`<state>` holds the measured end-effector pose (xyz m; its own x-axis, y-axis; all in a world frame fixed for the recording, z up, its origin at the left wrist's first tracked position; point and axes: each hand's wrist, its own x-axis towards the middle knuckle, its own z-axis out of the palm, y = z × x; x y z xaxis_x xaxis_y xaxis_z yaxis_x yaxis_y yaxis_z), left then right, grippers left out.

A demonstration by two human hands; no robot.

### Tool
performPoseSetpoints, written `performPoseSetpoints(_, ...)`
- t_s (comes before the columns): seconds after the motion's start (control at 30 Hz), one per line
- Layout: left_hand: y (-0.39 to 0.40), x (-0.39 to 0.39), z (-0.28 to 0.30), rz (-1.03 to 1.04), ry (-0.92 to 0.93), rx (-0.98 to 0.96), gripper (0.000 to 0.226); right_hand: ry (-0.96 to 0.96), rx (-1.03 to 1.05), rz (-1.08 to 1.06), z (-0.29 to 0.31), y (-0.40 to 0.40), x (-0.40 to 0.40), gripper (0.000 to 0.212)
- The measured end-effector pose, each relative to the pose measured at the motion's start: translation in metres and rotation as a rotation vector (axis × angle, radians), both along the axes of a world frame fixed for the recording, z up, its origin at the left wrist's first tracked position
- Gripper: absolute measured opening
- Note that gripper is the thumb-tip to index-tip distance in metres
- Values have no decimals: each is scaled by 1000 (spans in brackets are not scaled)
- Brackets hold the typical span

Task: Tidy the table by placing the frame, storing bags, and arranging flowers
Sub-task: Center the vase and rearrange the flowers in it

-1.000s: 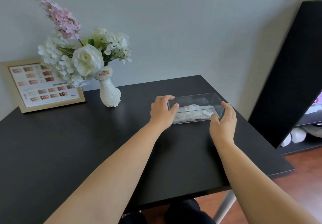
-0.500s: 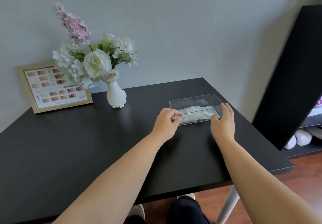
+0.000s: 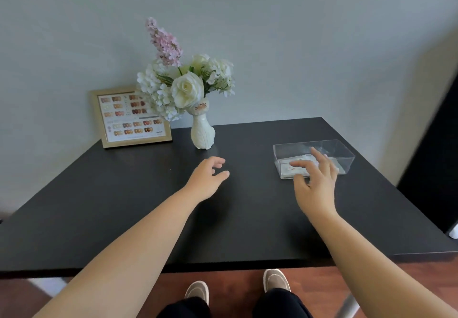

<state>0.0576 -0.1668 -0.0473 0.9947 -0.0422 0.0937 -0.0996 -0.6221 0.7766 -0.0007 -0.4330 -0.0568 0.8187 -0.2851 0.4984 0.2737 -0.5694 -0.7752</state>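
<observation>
A clear plastic box (image 3: 344, 151) stands at the right of the black table (image 3: 124, 206), with small white bags (image 3: 287, 169) lying inside. My right hand (image 3: 316, 184) hovers just in front of the box, fingers spread, holding nothing. My left hand (image 3: 207, 177) is over the table's middle, fingers loosely curled and empty, apart from the box. A gold frame (image 3: 130, 118) with a colour chart leans against the wall at the back left. Beside it a white cat-shaped vase (image 3: 202, 132) holds white and pink flowers (image 3: 186, 85).
A tall black shelf unit (image 3: 436, 144) stands just right of the table. The grey wall runs close behind the frame and vase. Below the table's front edge I see my feet (image 3: 275, 280) on a wooden floor.
Both hands have let go of the clear box and drawn back. My left hand moved left toward the table's middle. The view has shifted right and down.
</observation>
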Motion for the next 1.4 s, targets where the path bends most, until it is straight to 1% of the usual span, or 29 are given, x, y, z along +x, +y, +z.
performPoseSetpoints(0.1,40,-2,-5,126,39,-103,31,83,-3,220,17,48,12,35)
performPoseSetpoints(0.23,69,7,-11,141,26,-127,29,321,-35,396,21,97,51,29)
performPoseSetpoints(0.33,86,24,-20,102,13,-59,31,506,73,430,13,123,89,31)
performPoseSetpoints(0.4,95,41,-26,82,-4,-20,31,559,170,403,6,135,118,32)
performPoseSetpoints(0.47,103,62,-29,86,-21,-28,31,589,252,344,-1,144,145,34)
performPoseSetpoints(0.57,112,98,-32,105,-28,-71,36,580,303,257,-11,154,183,36)
performPoseSetpoints(0.67,116,133,-32,112,-32,-99,47,542,291,236,-15,162,219,40)
performPoseSetpoints(0.83,111,168,-34,92,-61,-171,57,514,186,313,-19,181,258,54)
performPoseSetpoints(0.93,110,178,-35,78,-61,-243,62,511,198,389,-18,192,271,60)
performPoseSetpoints(1.03,110,184,-37,72,-49,-262,64,471,203,388,-23,195,275,57)
performPoseSetpoints(1.23,106,197,-31,39,-3,-265,72,384,190,320,-26,193,270,40)
performPoseSetpoints(1.3,105,198,-30,29,0,-270,71,383,185,303,-26,194,268,40)
performPoseSetpoints(1.4,103,196,-30,28,-16,-261,71,381,170,298,-26,194,264,45)
